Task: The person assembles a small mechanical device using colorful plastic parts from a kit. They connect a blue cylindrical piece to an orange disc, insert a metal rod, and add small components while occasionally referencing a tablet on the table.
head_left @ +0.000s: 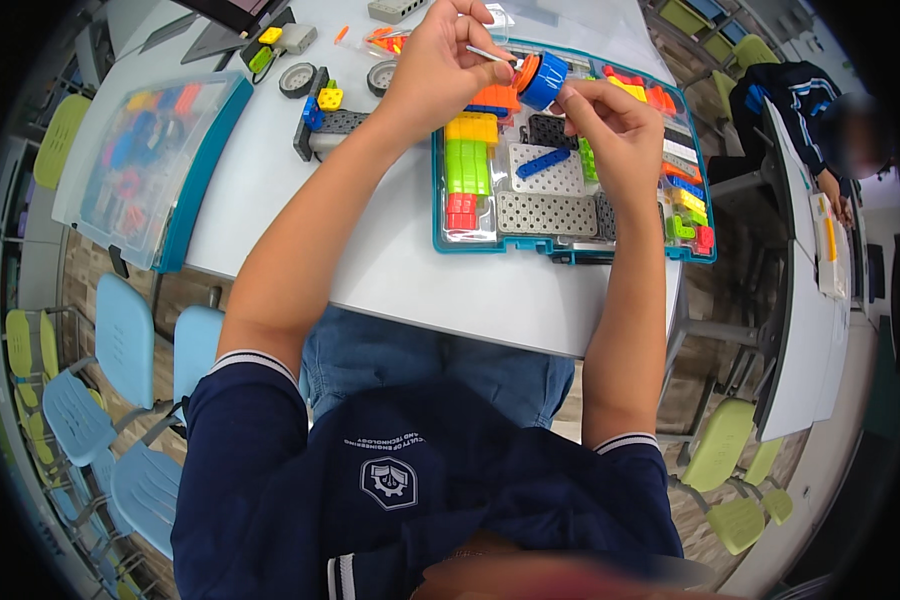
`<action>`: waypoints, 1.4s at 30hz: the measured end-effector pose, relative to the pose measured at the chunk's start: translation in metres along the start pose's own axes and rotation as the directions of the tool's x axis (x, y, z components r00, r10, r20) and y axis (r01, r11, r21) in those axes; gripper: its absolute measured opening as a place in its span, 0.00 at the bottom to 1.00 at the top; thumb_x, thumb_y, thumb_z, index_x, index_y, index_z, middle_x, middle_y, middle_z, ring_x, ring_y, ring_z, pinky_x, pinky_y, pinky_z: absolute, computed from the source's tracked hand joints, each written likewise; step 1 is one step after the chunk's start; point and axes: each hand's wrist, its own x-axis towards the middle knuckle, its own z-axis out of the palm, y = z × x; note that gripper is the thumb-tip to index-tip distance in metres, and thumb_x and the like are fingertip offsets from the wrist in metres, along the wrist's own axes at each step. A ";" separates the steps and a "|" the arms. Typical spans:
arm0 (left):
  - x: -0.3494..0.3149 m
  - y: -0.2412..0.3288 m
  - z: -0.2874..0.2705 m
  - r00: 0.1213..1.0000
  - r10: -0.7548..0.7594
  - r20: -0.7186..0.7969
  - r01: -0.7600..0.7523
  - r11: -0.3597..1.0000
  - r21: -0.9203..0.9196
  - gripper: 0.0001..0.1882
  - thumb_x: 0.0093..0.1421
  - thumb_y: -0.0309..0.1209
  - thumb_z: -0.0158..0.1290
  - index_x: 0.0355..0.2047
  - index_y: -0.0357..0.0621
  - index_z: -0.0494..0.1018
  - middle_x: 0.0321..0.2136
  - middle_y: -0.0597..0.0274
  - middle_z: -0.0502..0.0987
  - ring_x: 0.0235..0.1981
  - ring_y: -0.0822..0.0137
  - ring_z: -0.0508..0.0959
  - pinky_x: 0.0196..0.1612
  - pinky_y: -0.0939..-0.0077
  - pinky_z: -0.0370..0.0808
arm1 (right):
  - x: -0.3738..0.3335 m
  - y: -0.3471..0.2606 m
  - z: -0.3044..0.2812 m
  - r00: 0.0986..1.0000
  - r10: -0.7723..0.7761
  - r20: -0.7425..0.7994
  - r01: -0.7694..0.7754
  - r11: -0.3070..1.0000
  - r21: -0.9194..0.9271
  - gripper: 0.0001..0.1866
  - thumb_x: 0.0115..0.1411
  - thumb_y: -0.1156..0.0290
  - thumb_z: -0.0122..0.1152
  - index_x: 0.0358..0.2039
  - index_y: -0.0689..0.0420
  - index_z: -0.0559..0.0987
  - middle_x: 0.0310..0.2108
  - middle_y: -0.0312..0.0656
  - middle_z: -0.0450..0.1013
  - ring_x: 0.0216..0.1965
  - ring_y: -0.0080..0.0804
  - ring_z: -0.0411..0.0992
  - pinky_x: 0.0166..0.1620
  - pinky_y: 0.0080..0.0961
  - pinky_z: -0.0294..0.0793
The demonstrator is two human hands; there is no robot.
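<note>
My left hand (438, 62) pinches a thin grey axle (483, 53) between thumb and fingers. At the axle's right end sit an orange round part (527, 72) and a blue wheel (545, 82). My right hand (615, 128) grips the wheel's right edge between thumb and fingertips. Both hands are above an open parts case with a teal rim (525, 243). Inside it lie green blocks (467, 172), a grey perforated plate (547, 214) and a blue beam (543, 163). My hands and forearms hide some of the far parts.
Left of the case stands a partly built wheeled model (342, 122). A closed see-through case (135, 150) lies at the table's left edge. Blue chairs (125, 325) stand at left, a green chair (718, 443) at right. Another person (785, 105) is at a table on the right.
</note>
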 end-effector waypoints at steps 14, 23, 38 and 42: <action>0.001 0.018 0.001 0.991 -0.134 0.025 0.136 0.966 -0.219 0.28 0.60 0.20 0.57 0.55 0.44 0.56 0.35 0.64 0.74 0.40 0.72 0.76 0.44 0.76 0.75 | 0.002 -0.005 0.003 0.980 0.116 0.160 -0.105 0.992 -0.075 0.07 0.59 0.73 0.65 0.36 0.62 0.81 0.27 0.36 0.77 0.28 0.18 0.72 0.34 0.15 0.72; 0.001 0.021 -0.001 0.953 -0.265 0.147 0.294 0.927 -0.232 0.27 0.62 0.29 0.57 0.58 0.41 0.59 0.43 0.57 0.78 0.43 0.70 0.80 0.47 0.77 0.78 | 0.005 -0.002 0.009 0.966 -0.182 0.184 0.194 0.980 -0.048 0.25 0.54 0.82 0.63 0.54 0.59 0.73 0.41 0.41 0.76 0.38 0.24 0.76 0.43 0.22 0.77; 0.001 0.038 0.006 0.968 -0.226 0.107 0.239 0.963 -0.126 0.33 0.58 0.31 0.62 0.62 0.41 0.63 0.51 0.56 0.76 0.49 0.68 0.78 0.53 0.74 0.76 | 0.002 0.001 0.014 0.991 -0.130 0.044 0.127 0.989 0.071 0.19 0.62 0.80 0.58 0.53 0.66 0.69 0.41 0.43 0.75 0.41 0.26 0.75 0.45 0.24 0.77; -0.005 0.041 0.013 0.968 -0.106 0.229 0.144 0.977 -0.157 0.34 0.53 0.32 0.66 0.60 0.41 0.67 0.55 0.56 0.73 0.52 0.65 0.76 0.56 0.68 0.74 | 0.003 -0.002 0.011 0.994 -0.108 0.031 0.101 0.979 0.175 0.20 0.62 0.80 0.58 0.54 0.67 0.68 0.42 0.43 0.74 0.43 0.25 0.74 0.46 0.24 0.77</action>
